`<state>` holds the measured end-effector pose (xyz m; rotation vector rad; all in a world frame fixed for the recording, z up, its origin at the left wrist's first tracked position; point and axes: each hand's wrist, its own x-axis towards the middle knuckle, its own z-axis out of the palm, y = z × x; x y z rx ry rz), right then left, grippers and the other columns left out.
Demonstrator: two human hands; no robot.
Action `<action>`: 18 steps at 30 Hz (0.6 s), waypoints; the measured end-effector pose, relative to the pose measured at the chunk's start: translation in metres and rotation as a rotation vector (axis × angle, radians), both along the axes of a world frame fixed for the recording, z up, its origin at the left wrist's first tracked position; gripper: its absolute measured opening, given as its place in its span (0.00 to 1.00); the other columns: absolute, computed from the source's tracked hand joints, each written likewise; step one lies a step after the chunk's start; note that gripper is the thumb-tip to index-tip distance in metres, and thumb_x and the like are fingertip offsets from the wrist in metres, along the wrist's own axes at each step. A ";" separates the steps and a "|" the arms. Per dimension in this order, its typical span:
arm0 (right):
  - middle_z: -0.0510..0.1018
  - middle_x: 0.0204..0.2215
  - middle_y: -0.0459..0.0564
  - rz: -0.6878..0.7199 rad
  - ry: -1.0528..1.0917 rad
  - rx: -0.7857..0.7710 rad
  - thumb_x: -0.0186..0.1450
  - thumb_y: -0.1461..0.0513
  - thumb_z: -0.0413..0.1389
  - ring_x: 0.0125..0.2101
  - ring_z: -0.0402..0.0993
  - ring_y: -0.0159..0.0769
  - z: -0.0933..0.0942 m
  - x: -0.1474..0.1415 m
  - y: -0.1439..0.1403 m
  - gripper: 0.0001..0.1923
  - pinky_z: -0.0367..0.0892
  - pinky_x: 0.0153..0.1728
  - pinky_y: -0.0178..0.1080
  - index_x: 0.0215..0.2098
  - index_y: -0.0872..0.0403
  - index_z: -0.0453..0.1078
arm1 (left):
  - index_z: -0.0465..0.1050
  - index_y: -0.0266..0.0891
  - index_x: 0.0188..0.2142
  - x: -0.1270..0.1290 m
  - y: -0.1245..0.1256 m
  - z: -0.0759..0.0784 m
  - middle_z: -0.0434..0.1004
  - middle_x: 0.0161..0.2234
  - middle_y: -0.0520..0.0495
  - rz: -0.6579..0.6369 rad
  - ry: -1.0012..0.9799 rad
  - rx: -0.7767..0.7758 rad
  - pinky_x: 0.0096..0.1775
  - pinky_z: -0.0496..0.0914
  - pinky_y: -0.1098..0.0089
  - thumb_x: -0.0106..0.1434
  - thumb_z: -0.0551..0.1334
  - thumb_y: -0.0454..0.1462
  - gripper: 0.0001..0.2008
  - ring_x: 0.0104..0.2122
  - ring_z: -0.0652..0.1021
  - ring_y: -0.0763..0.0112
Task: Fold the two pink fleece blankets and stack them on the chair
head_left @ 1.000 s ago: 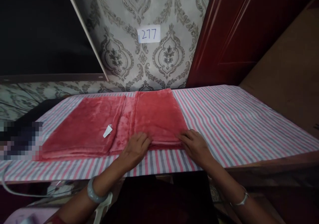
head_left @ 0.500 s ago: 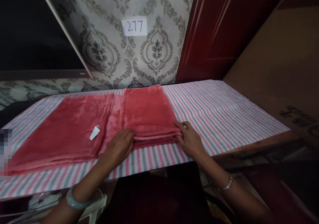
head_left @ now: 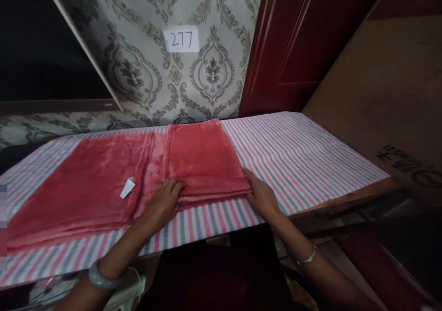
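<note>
A red plush blanket [head_left: 103, 177] lies flat on a table covered with a pink, grey and white striped cloth [head_left: 293, 149]. Its right part is folded over into a thicker stack [head_left: 203, 159]. My left hand [head_left: 162, 202] rests on the near left corner of that folded stack, fingers on the fabric. At the stack's near right corner is my right hand [head_left: 260, 193], fingertips tucked at the edge. A small white tag [head_left: 127, 188] sticks out of the blanket left of my left hand. Each wrist carries a bangle.
A patterned wall with a paper label reading 277 [head_left: 182, 39] stands behind the table. A dark red door [head_left: 297, 44] is at the back right, and a brown cardboard box [head_left: 390, 85] leans on the right. A dark panel fills the upper left.
The view has shifted right and slightly closer. Both hands stay at the near corners of the folded part; my right hand's fingers have slid further under the fold's edge.
</note>
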<state>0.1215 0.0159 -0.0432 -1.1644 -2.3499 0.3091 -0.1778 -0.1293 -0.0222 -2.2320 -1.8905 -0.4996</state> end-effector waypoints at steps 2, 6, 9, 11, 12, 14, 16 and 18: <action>0.80 0.46 0.55 0.003 -0.003 0.023 0.60 0.70 0.50 0.40 0.78 0.46 -0.003 0.001 -0.001 0.38 0.70 0.38 0.42 0.69 0.51 0.54 | 0.69 0.37 0.48 0.001 -0.003 0.000 0.73 0.42 0.41 -0.011 0.017 0.002 0.42 0.71 0.59 0.55 0.57 0.25 0.20 0.42 0.73 0.57; 0.78 0.39 0.51 0.031 0.001 0.046 0.60 0.70 0.48 0.36 0.77 0.43 -0.006 0.002 -0.007 0.41 0.70 0.34 0.40 0.71 0.48 0.51 | 0.71 0.36 0.46 0.007 -0.012 -0.004 0.74 0.40 0.40 0.056 0.153 0.091 0.40 0.71 0.56 0.58 0.55 0.25 0.17 0.40 0.73 0.55; 0.74 0.33 0.48 0.074 -0.006 0.072 0.61 0.70 0.47 0.31 0.74 0.39 -0.011 0.005 -0.009 0.39 0.69 0.30 0.37 0.70 0.46 0.54 | 0.71 0.37 0.47 0.010 -0.020 -0.008 0.75 0.39 0.41 0.068 0.208 0.159 0.39 0.70 0.59 0.60 0.54 0.24 0.18 0.38 0.72 0.58; 0.72 0.33 0.48 0.128 0.010 0.088 0.62 0.69 0.47 0.31 0.74 0.38 -0.015 0.009 -0.008 0.37 0.70 0.31 0.37 0.69 0.46 0.57 | 0.71 0.37 0.48 0.010 -0.025 -0.009 0.74 0.39 0.42 0.061 0.205 0.175 0.40 0.70 0.60 0.60 0.53 0.23 0.19 0.39 0.72 0.59; 0.72 0.33 0.48 0.164 0.020 0.089 0.63 0.69 0.47 0.32 0.74 0.38 -0.017 0.012 -0.006 0.36 0.70 0.32 0.37 0.68 0.46 0.58 | 0.71 0.38 0.48 0.009 -0.027 -0.009 0.74 0.39 0.43 0.065 0.198 0.181 0.40 0.70 0.60 0.60 0.53 0.23 0.19 0.39 0.72 0.60; 0.72 0.34 0.49 0.243 0.031 0.081 0.64 0.68 0.47 0.33 0.74 0.39 -0.016 0.019 -0.001 0.33 0.72 0.33 0.38 0.67 0.47 0.60 | 0.71 0.38 0.47 0.009 -0.031 -0.008 0.73 0.39 0.44 0.074 0.179 0.169 0.40 0.70 0.60 0.60 0.54 0.22 0.19 0.39 0.72 0.60; 0.73 0.35 0.50 0.327 0.014 0.078 0.67 0.66 0.48 0.34 0.74 0.39 -0.009 0.026 0.006 0.29 0.73 0.33 0.40 0.65 0.48 0.63 | 0.71 0.39 0.47 0.010 -0.033 -0.006 0.73 0.40 0.43 0.108 0.167 0.149 0.40 0.70 0.60 0.60 0.54 0.23 0.19 0.40 0.72 0.60; 0.75 0.38 0.53 0.392 -0.022 0.118 0.68 0.61 0.51 0.37 0.75 0.42 0.006 0.030 0.014 0.23 0.75 0.35 0.42 0.60 0.47 0.69 | 0.71 0.38 0.46 0.012 -0.034 -0.004 0.73 0.41 0.42 0.148 0.167 0.143 0.40 0.70 0.59 0.60 0.55 0.23 0.17 0.40 0.72 0.58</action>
